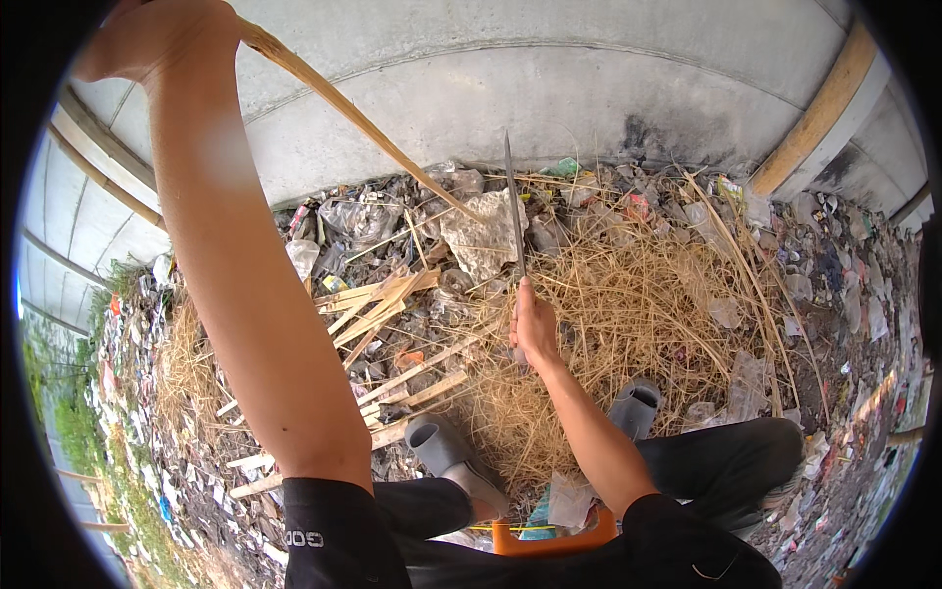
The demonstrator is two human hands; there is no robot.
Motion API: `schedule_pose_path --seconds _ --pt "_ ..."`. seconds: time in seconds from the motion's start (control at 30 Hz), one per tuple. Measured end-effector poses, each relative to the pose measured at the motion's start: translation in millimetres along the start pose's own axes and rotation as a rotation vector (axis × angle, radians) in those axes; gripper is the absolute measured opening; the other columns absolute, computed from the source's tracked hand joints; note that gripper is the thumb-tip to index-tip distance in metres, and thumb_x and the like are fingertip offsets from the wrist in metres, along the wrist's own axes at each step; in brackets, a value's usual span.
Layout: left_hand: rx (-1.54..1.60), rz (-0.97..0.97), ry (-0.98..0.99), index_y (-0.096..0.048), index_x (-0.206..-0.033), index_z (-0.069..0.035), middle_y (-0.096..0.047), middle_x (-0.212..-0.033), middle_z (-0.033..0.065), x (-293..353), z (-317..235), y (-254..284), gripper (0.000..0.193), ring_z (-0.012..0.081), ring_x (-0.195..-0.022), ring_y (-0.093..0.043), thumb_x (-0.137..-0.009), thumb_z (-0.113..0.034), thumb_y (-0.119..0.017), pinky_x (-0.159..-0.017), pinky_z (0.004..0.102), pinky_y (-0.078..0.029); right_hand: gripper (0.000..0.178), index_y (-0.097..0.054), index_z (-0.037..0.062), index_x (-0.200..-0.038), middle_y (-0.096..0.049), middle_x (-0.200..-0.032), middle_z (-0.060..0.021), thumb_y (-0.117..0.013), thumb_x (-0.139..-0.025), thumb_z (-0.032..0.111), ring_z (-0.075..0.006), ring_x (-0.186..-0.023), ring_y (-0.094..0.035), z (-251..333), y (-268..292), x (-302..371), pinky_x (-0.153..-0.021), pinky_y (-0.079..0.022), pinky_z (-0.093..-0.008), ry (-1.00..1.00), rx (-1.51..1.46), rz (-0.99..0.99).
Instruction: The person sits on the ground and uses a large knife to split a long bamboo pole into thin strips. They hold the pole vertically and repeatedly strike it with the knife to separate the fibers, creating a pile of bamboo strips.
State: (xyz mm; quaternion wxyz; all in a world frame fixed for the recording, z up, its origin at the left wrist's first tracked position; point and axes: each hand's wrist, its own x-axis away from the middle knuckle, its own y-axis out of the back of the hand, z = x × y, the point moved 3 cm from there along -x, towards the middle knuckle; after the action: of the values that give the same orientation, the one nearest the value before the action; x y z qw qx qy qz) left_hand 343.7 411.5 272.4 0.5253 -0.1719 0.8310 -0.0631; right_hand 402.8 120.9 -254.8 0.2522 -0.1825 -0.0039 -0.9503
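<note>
My left hand point(162, 41) is raised high at the upper left, closed round a long, slightly curved bamboo strip point(353, 113). Its fingers are partly cut off by the picture's rim. The strip slants down to the right, and its thin lower end comes to the top of a pale rough rock point(481, 236). In the middle, my right hand point(535, 324) grips a long knife point(515, 206) by its handle. The narrow blade points up and away, just right of the rock and apart from the strip in this view.
Split bamboo pieces point(378, 309) lie left of the rock. Straw-like shavings point(638, 304) cover the ground on the right, with plastic litter around. A grey concrete wall point(549, 93) stands behind, with a wooden post point(819, 103). Below are my grey sandals point(439, 444) and an orange seat point(554, 540).
</note>
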Motion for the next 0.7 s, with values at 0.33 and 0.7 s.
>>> schedule_pose_path --seconds 0.33,0.7 --pt "0.06 0.228 0.173 -0.04 -0.069 -0.006 -0.029 -0.055 0.0028 38.8 -22.0 -28.2 0.075 0.013 -0.048 -0.027 -0.082 -0.079 -0.03 -0.049 0.027 -0.026 0.067 -0.043 0.0095 -0.08 -0.037 -0.052 -0.0032 -0.033 -0.096 0.074 -0.0138 -0.044 -0.036 165.1 -7.1 97.5 -0.045 -0.035 -0.0311 0.514 -0.585 0.059" --pt "0.149 0.221 -0.118 -0.046 -0.075 -0.013 -0.033 -0.053 -0.0059 57.0 17.4 -103.4 0.06 0.0085 -0.043 -0.029 -0.095 -0.069 -0.038 -0.041 0.0239 -0.024 0.061 -0.043 0.0105 -0.072 -0.037 -0.052 0.0019 -0.043 -0.099 0.066 -0.0104 -0.042 -0.038 72.7 -18.2 51.9 -0.042 -0.037 -0.0308 -0.181 -0.421 0.038"
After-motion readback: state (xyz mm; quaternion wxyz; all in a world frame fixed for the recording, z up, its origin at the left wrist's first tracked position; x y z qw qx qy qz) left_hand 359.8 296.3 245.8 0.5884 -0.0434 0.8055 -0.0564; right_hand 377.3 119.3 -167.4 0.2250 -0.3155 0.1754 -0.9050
